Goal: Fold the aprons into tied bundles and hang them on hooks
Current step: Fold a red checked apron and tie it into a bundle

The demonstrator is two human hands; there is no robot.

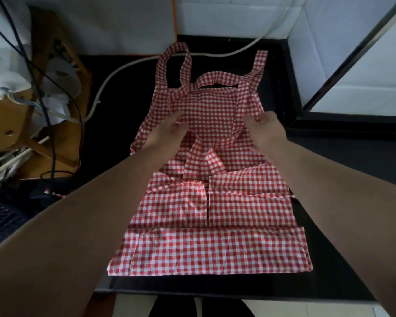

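A red and white checked apron lies flat on a black counter, bib end away from me, its lower part folded up in bands. Its neck loop and long ties spread over the far end. My left hand rests on the left side of the bib, fingers curled at the fabric where a tie starts. My right hand pinches the right tie at the bib's right edge, lifting it slightly.
A white cable curves across the counter's far end. To the left stands a wooden piece with black wires and white items. A white tiled wall and a framed pane are at the right.
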